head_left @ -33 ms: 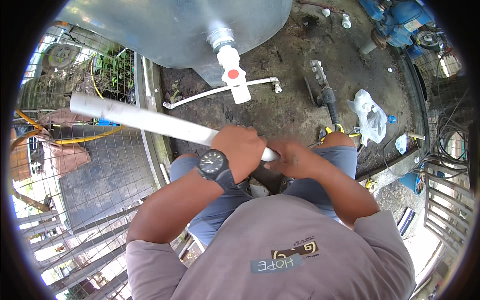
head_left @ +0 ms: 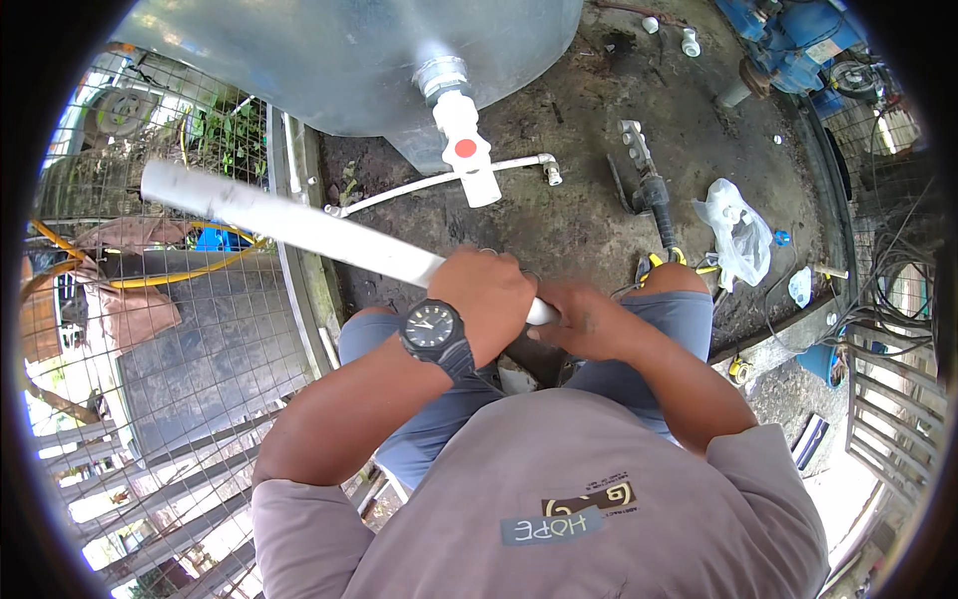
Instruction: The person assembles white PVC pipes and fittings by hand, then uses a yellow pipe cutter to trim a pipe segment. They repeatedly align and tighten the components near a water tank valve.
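A long white plastic pipe (head_left: 289,222) slants across in front of me, its far end reaching out to the left over the wire fence. My left hand (head_left: 484,299), with a black watch on the wrist, is wrapped round it close to the near end. At that near end my right hand (head_left: 584,314) is closed on the pipe, its fingers slightly blurred and partly hidden. Beyond the hands, a white valve (head_left: 465,150) with a red spot joins a metal fitting on the large grey tank (head_left: 349,60). Past the valve's open lower end runs a thin white pipe (head_left: 399,192).
A pipe-welding tool (head_left: 654,195) with a black handle and yellow parts lies near my right knee. Right of it sits a clear plastic bag (head_left: 736,235) of white fittings. A blue pump (head_left: 813,45) stands far right. Wire fencing (head_left: 215,349) borders the left side.
The white pipe's left part has swung, now slanting more steeply, with its far end slightly higher. My left hand has turned a little and shifted slightly right with it.
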### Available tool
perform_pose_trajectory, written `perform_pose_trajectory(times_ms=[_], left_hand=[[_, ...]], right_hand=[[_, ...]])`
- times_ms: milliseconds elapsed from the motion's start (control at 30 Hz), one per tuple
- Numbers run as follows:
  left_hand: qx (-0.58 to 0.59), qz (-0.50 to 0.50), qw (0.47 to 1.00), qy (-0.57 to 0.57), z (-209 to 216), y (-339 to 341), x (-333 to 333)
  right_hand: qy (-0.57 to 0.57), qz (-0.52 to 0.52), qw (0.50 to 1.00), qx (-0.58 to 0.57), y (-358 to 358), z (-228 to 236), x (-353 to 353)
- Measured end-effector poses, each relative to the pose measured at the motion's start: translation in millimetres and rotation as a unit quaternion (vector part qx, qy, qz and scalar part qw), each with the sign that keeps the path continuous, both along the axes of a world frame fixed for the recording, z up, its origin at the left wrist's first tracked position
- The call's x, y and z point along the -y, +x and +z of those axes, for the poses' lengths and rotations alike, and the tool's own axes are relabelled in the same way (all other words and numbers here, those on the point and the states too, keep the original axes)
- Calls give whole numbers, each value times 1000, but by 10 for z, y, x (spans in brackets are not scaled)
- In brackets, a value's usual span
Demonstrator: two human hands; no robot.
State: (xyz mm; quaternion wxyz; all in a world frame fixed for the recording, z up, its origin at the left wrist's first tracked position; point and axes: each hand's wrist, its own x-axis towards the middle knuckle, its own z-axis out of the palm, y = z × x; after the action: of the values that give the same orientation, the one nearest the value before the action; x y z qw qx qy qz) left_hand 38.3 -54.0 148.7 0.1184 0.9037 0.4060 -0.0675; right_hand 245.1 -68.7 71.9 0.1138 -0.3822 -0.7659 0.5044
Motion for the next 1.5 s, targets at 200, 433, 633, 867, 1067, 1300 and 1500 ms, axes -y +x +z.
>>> perform_pose_trajectory(times_ms=[200,433,633,867,1067,1300,1500], left_hand=[[-1,-4,1000,-15,5,-176,-9],[31,55,982,-179,-307,-361,-24],[62,139,964,-218,-170,-396,-157],[123,144,960,-206,-267,-601,-149],[8,48,993,-104,-100,-355,-94],[-104,-25,993,45,-124,176,55],[-3,-121,972,202,-282,397,-30]], right_hand=[[-59,-3,998,33,-20,77,64],[25,63,994,86,44,70,-304],[225,-15,972,65,102,130,-481],[214,-78,973,47,51,51,-452],[134,71,986,65,-48,-10,-317],[-85,3,995,53,-135,-313,-47],[172,132,975,56,29,-928,-47]])
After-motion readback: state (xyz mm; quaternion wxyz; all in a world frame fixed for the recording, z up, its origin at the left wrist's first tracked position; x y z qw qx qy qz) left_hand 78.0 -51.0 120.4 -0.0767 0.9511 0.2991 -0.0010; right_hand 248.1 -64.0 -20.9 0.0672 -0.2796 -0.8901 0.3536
